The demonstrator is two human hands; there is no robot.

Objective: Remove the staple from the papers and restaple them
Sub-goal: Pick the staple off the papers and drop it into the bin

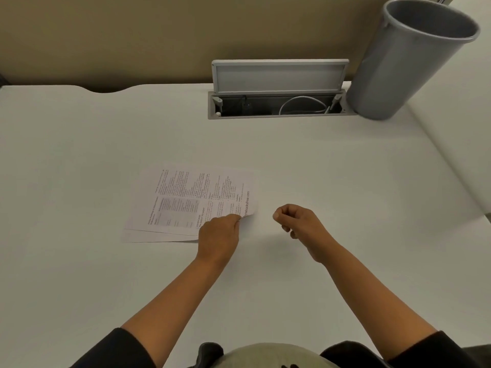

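**Inspector A:** Where are the sheets located?

**Inspector B:** A small stack of white printed papers [191, 203] is seen lying flat on the white matte tabletop [79, 144], left of centre, turned so the text runs sideways. A lower sheet is offset and shows along the near edge. The near right corner is lifted and curled off the surface.

**Inspector A:** By what is that corner held?

**Inspector B:** It is pinched by the left hand [219, 236], thumb and fingers being closed on the paper edge. The forearm is extended from a dark sleeve [117, 351].

**Inspector A:** And the other hand?

**Inspector B:** The right hand [299, 221] is held just right of the lifted corner, apart from the papers. Its fingers are curled in, thumb tip pressed against the forefinger. Whether anything is gripped between them cannot be determined; any such item is too small to be resolved.

**Inspector A:** Is a staple visible in the sheets?

**Inspector B:** It cannot be told; the corner is partly covered by the left hand.

**Inspector A:** Other items noted?

**Inspector B:** A grey cylindrical waste bin [409, 62] is stood at the far right of the table. Beside it, a grey rectangular cable hatch [279, 102] is recorded with its lid raised, a pale looped cable [300, 103] being visible inside.
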